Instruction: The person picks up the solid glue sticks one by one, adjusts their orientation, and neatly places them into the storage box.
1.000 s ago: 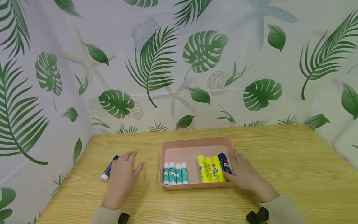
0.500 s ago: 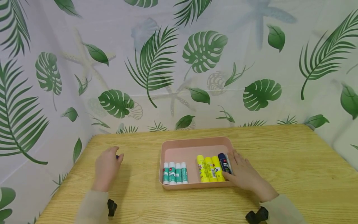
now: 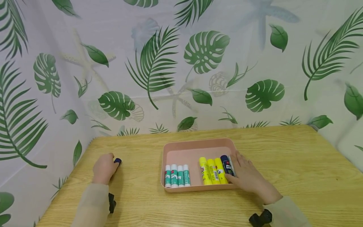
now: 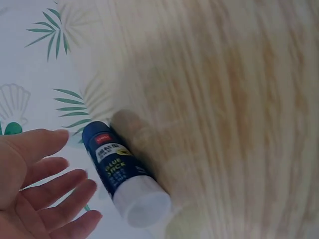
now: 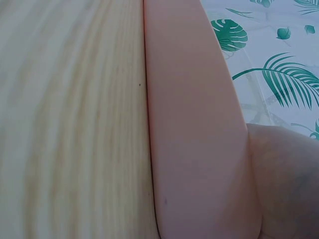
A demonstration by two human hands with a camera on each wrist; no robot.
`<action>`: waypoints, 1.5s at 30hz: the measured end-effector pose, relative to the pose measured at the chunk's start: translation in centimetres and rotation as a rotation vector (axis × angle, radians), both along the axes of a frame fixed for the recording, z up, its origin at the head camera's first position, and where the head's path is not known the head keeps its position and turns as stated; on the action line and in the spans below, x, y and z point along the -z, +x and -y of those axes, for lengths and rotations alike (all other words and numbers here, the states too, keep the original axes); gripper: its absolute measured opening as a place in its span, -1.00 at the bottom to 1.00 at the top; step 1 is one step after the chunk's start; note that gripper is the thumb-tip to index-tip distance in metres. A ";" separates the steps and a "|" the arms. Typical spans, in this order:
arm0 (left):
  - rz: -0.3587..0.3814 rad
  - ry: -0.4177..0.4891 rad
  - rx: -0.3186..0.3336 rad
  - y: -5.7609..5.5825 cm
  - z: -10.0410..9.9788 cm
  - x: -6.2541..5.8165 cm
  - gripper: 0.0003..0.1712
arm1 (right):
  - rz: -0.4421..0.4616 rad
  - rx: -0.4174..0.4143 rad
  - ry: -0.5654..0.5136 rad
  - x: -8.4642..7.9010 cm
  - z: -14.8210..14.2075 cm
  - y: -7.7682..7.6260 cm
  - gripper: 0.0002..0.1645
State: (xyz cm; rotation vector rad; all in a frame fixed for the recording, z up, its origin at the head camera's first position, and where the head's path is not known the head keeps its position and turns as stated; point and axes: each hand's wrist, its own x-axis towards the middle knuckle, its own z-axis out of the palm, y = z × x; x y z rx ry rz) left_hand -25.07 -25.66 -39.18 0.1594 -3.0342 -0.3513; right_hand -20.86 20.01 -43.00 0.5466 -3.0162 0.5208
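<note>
A dark blue glue stick with a white cap (image 4: pixel 122 169) lies on the table at the left. My left hand (image 3: pixel 103 168) reaches over it in the head view, with only its dark end showing past the fingers. In the left wrist view the fingers and thumb are loosely bent beside the glue stick, a small gap between. My right hand (image 3: pixel 248 175) rests on the right rim of a pink tray (image 3: pixel 198 144), its fingers extended. Inside the tray stand out several green-and-white glue sticks (image 3: pixel 174 176), three yellow ones (image 3: pixel 211 171) and a dark blue one (image 3: pixel 227 165).
The wooden table (image 3: pixel 297 164) extends around the tray, and its back edge meets a leaf-patterned cloth backdrop (image 3: pixel 170 78). In the right wrist view, the tray's outer wall (image 5: pixel 194 114) rises from the tabletop.
My left hand has moved left from beside the glue stick to over it, lowering toward the table. My right hand has stayed at the tray's right rim, and the tray has not moved.
</note>
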 end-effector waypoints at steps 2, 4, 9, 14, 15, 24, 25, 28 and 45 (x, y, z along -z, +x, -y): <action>0.027 0.016 -0.002 0.0 0.3 0.2 -0.67 | -0.002 -0.001 0.001 0.0 0.0 0.0 -0.06; 0.038 0.028 -0.001 0.2 0.6 0.5 -0.72 | -0.001 -0.002 0.000 -0.1 0.1 0.1 -0.06; 0.063 0.048 -0.003 0.3 1.2 1.2 -0.77 | -0.001 0.002 -0.005 0.0 0.0 0.0 -0.06; 0.111 0.043 -0.004 0.0 1.4 1.2 -0.73 | -0.018 0.005 -0.010 0.2 0.0 0.0 -0.06; 0.124 0.041 -0.005 0.0 1.4 1.1 -0.74 | -0.020 0.006 -0.011 0.2 0.0 0.0 -0.06; 0.201 0.034 -0.018 -0.5 0.8 1.2 -0.78 | 0.002 0.001 0.001 -0.1 0.0 0.1 -0.05; 0.202 0.035 -0.010 -0.4 0.7 1.1 -0.77 | 0.001 0.001 0.002 -0.1 0.0 0.1 -0.05; 0.208 0.043 0.019 0.0 0.1 0.7 -0.76 | -0.002 0.002 0.002 -0.1 0.0 0.1 -0.05; 0.087 0.039 0.102 0.3 -5.4 -0.9 -0.63 | 0.009 0.006 -0.003 0.0 0.1 -0.1 -0.04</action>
